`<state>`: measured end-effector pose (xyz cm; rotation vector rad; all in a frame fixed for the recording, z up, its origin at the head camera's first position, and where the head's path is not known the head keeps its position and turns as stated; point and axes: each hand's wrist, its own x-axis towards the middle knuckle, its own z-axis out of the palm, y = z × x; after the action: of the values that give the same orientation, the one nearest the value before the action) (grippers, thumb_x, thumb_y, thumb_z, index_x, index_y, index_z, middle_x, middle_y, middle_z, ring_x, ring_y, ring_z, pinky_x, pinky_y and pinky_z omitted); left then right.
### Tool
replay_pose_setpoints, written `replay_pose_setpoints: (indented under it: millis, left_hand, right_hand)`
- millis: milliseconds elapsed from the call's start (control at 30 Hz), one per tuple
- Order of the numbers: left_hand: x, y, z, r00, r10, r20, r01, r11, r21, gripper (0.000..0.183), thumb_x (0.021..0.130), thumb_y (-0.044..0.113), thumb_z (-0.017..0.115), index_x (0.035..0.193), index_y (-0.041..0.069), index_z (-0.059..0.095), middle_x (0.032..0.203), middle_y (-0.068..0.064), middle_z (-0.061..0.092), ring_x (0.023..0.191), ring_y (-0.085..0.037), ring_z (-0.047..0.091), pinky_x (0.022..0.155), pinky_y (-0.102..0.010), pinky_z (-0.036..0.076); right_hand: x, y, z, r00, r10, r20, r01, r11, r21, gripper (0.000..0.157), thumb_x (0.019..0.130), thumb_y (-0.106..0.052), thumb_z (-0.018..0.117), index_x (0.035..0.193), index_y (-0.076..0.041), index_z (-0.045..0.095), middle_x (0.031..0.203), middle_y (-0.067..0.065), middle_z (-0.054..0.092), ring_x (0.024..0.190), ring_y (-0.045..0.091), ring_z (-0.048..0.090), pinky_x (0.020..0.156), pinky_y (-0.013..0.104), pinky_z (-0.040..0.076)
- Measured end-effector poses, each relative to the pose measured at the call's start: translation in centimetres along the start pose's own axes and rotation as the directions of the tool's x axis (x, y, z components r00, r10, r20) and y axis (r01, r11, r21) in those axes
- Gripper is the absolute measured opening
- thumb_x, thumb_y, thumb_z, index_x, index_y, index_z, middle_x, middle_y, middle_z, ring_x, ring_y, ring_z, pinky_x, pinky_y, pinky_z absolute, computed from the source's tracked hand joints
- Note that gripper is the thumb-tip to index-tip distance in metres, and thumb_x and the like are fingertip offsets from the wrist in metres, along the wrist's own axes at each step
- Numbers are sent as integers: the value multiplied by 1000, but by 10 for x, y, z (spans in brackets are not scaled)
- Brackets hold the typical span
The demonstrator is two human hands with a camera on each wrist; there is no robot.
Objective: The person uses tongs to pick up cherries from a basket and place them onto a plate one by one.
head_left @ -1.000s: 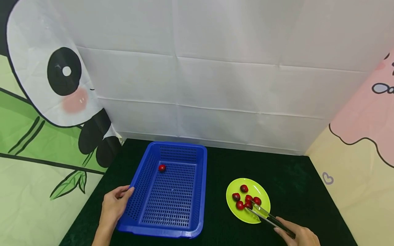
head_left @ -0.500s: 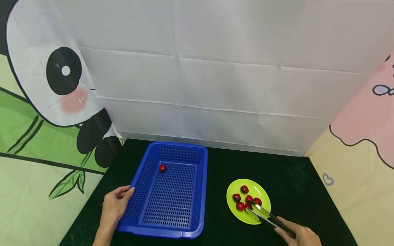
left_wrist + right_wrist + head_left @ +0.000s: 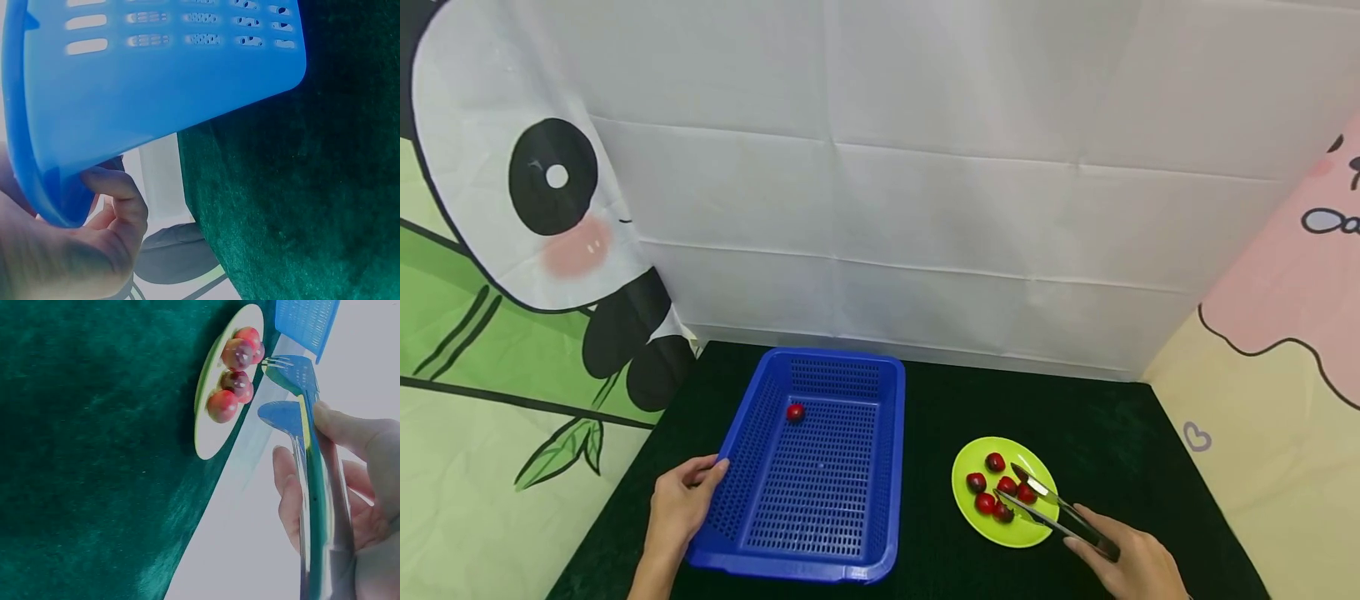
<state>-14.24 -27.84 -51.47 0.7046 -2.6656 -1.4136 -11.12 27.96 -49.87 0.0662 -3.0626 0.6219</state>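
My left hand (image 3: pixel 677 508) grips the left rim of a blue perforated plastic basket (image 3: pixel 898 450), thumb on top; in the left wrist view, its fingers (image 3: pixel 115 184) curl under the rim. A single red cherry (image 3: pixel 795 412) lies in the basket, toward its far left. To the right, a lime-green plate (image 3: pixel 1017 538) carries several dark red cherries (image 3: pixel 985 503). My right hand (image 3: pixel 1138 560) holds metal serving tongs (image 3: pixel 319 506), one end forked and the other spoon-shaped. Their tips are spread over the plate, on either side of a cherry (image 3: pixel 1006 485) in the middle of the cluster.
Basket and plate stand on a dark green cloth-covered table (image 3: pixel 940 417), a gap between them. A white fabric backdrop (image 3: pixel 925 217) rises behind, with a printed panda (image 3: pixel 557 175) at left and a pink figure (image 3: pixel 1285 275) at right.
The tongs' tips have spread wider and moved away from me, off the nearest cherry to around the middle one. The nearest cherry has shifted slightly toward me. The left hand has stayed on the basket.
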Motion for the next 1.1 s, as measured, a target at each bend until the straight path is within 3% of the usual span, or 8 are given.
replay_pose_setpoints:
  millis: [367,600,900,1100]
  left_hand:
    - [-1,0,0,1000,-1,-5,1,1000,-5,56,90,48,60,123,3,60,103,-16,66,86,-23,61,69,-34,45]
    - [0,0,-1,1000,-12,8,12,1000,-17,58,90,49,59,125,3,58,107,-19,64,86,-23,61,68,-34,46]
    - [1,1,-2,1000,-17,9,17,1000,-16,58,90,49,59,125,3,58,106,-18,64,86,-22,61,68,-34,46]
    - [0,1,-1,1000,-10,-8,9,1000,-15,54,90,46,60,123,3,60,104,-16,66,84,-21,61,68,-33,47]
  right_hand:
    - [13,-14,2,977,-134,-168,140,990,21,48,80,-41,74,120,-16,67,66,-15,52,57,1,42,51,23,36]
    - [25,-23,4,931,-237,-279,250,968,12,46,75,-32,81,116,-14,69,72,-15,59,58,-3,46,52,20,40]
    - [40,-37,2,891,-330,-312,351,936,14,47,74,-27,82,117,-13,67,68,-17,49,57,0,42,49,18,37]
    - [48,-49,3,881,-340,-329,368,929,27,47,75,-30,81,118,-16,67,81,-13,63,62,1,47,51,18,40]
